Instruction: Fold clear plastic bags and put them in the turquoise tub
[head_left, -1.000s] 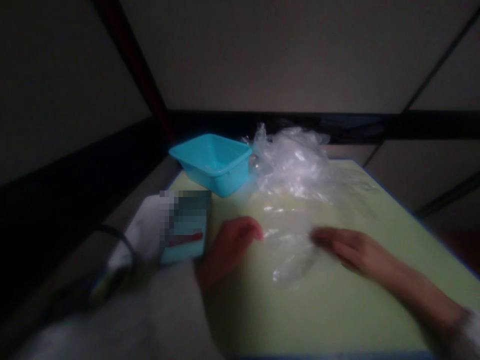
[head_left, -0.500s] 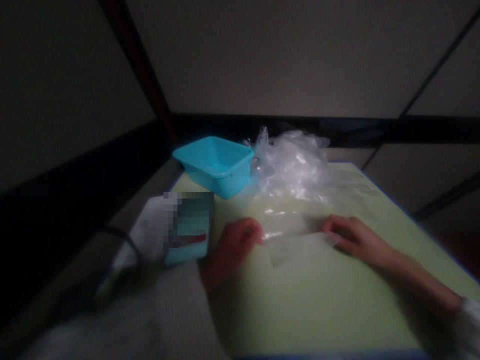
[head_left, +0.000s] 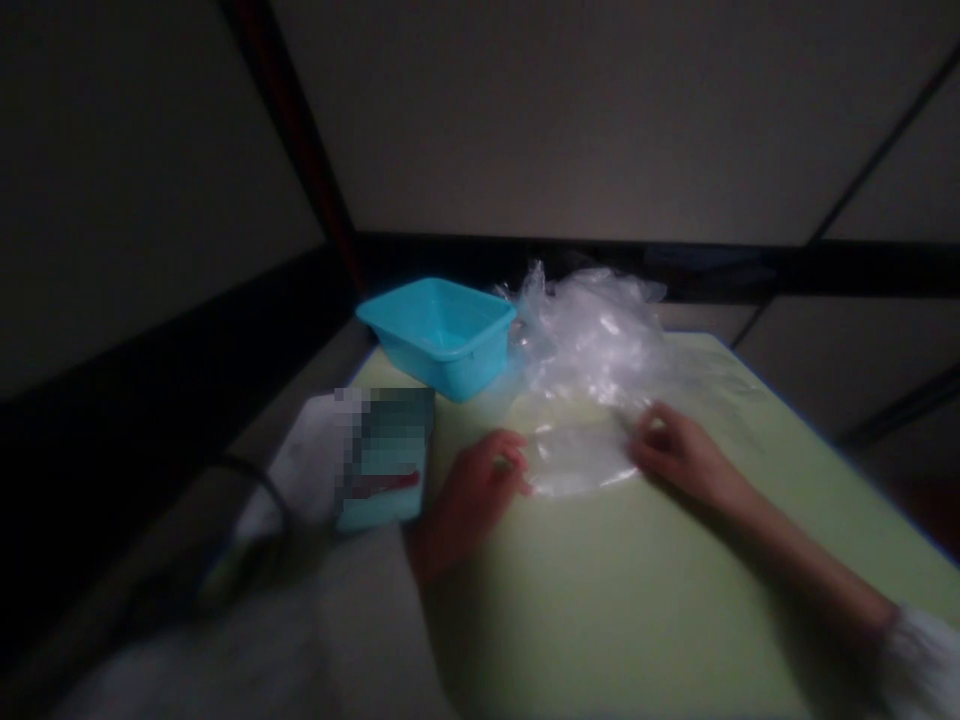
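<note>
A clear, flat plastic bag (head_left: pixel 581 460) stretches between my two hands, low over the table. My left hand (head_left: pixel 476 490) is at the bag's left end, its fingers curled and closed around the edge there; blur softens the fingertips. At the other end, my right hand (head_left: pixel 679 455) pinches the bag between thumb and fingers. Just behind lies a big crumpled heap of clear plastic (head_left: pixel 592 335). Left of my left hand rests a pale blue-green flat object (head_left: pixel 386 510), partly pixelated, with a red strip across it.
A turquoise plastic basin (head_left: pixel 469 365) stands at the far left of the yellow-green table (head_left: pixel 600 610). White material (head_left: pixel 300 470) lies at the left edge, with a dark cable (head_left: pixel 262 480) near it. Dark-trimmed wall panels (head_left: pixel 562 120) rise behind the table.
My right hand has shifted slightly up and left. The bag's lower flap, which lay toward me before, no longer shows. My left hand's fingers look a little more spread.
</note>
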